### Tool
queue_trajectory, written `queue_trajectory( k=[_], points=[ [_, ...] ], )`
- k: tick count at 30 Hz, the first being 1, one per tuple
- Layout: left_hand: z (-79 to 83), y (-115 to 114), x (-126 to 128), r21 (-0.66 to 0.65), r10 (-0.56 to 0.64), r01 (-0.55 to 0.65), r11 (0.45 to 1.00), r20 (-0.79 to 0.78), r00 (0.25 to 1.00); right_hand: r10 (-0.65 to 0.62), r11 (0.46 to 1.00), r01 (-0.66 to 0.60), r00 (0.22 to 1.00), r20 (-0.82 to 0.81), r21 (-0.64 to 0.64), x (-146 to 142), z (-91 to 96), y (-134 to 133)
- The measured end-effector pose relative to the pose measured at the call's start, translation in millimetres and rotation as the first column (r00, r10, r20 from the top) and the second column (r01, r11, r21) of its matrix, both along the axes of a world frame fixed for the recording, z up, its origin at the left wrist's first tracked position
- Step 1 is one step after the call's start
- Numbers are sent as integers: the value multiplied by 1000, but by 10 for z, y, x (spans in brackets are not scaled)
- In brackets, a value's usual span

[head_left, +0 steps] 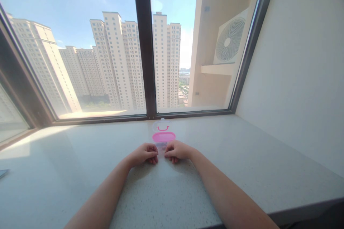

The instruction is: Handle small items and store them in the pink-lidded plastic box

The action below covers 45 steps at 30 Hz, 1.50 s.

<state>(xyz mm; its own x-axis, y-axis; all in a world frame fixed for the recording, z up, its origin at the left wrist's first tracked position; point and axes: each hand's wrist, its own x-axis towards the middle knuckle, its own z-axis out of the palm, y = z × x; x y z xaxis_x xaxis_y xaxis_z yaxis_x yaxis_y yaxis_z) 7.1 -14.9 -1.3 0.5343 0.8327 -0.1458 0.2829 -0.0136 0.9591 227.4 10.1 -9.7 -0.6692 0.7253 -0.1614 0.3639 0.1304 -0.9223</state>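
Observation:
A small clear plastic box with a pink rim (163, 137) stands on the pale speckled windowsill counter (161, 193). Its clear lid (158, 126), which has a pink handle, is tipped back behind it toward the window. Dark, indistinct contents show through the box's front wall. My left hand (146, 153) is at the front left of the box, fingers curled and thumb pressed toward the index finger. On the front right, my right hand (177, 150) is curled in a similar pinch. Whatever lies between the fingertips of either hand is too small to make out.
A dark-framed window (152, 43) rises behind the counter, with tall buildings outside. To the right is a white wall (298, 68). The corner of a flat bluish object (3, 173) shows at the far left. The counter's front edge runs along the lower right.

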Motion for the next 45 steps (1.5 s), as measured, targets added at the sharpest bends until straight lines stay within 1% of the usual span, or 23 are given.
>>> queue_trajectory(
  k=[16, 31, 45],
  points=[
    [-37, 30, -22, 1, -14, 14, 1000, 7, 1000, 8, 1000, -8, 1000, 7, 11, -2, -2, 1],
    [-46, 38, -23, 8, -17, 17, 1000, 9, 1000, 12, 1000, -12, 1000, -3, -1, -3, -32, 22],
    [-27, 31, -27, 7, -22, 22, 1000, 8, 1000, 15, 1000, -15, 1000, 0, 13, -11, -1, 0]
  ],
)
